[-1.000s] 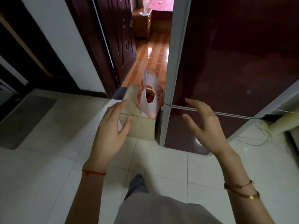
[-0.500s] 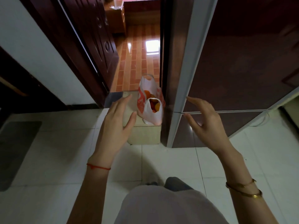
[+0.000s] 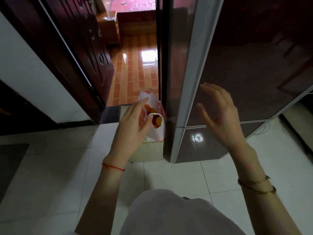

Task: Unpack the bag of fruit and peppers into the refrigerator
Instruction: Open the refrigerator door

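bag contents unclear, box half hidden

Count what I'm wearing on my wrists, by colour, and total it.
Red string bracelet, left wrist: 1
Gold bangle, right wrist: 1, though it may be two thin bands
Total: 2

One plastic bag, one cardboard box, one refrigerator, two open hands: left, right.
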Tool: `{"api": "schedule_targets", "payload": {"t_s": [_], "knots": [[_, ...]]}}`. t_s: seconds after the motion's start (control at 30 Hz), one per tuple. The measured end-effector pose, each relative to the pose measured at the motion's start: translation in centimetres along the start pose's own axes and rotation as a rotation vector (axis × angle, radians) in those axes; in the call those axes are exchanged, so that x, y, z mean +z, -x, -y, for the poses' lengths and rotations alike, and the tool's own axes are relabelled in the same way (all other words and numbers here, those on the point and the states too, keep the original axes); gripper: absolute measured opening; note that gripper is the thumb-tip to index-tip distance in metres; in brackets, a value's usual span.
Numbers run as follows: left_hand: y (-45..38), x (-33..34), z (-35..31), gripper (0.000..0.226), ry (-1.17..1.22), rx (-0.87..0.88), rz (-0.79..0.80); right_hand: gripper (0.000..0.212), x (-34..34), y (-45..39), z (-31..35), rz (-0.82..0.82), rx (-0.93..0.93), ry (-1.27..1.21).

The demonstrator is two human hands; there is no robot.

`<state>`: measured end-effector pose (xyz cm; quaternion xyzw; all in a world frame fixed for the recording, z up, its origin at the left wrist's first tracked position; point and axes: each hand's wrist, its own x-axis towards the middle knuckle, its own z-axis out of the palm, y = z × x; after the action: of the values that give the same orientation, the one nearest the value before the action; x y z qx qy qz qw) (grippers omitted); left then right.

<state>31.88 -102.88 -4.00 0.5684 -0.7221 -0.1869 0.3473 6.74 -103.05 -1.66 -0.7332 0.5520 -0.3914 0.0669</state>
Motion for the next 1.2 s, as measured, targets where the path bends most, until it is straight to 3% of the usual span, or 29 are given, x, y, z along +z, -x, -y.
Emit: {"api": "schedule_targets", "payload": {"t_s": [0.57, 1.2], "knots": [[-10.9, 9.4, -1.9, 0.061, 0.132, -0.047, 0.131, 0.051, -0.9, -13.0, 1.3, -0.262, -0.293, 0.257], [-11.7, 10.8, -2.3, 0.062, 0.177, -0.017, 0.230, 0.051, -0.3, -13.8, 0.8, -0.205, -0.296, 0.260]]}}
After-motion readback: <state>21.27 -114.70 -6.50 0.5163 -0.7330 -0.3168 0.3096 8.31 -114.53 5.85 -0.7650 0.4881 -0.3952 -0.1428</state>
